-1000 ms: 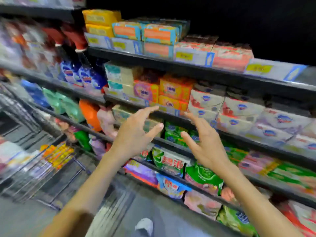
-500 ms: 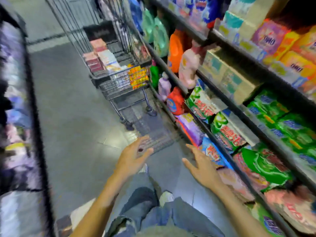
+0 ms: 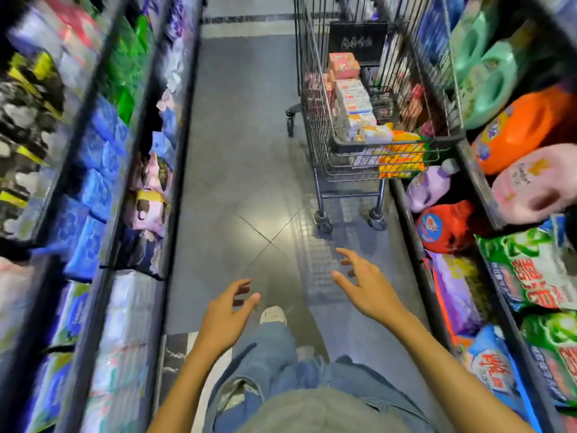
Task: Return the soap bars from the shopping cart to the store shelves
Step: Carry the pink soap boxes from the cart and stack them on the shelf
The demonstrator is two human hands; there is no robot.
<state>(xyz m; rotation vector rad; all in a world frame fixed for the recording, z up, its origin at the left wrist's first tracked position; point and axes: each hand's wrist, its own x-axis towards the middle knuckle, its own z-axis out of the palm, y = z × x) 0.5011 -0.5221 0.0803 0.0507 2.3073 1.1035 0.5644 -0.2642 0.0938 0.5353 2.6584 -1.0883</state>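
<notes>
Left hand point(image 3: 226, 310) and right hand point(image 3: 363, 287) empty, fingers loosely spread, well short of cart point(image 3: 396, 144); a hasty grab could topple the stacked soap bars point(image 3: 354, 101) inside it.

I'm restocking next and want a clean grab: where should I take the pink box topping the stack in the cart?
Likely from above, through the open top of the shopping cart: its wire walls block a side reach. The pink box sits highest on the stack, so pinch across its two exposed side faces.
</notes>
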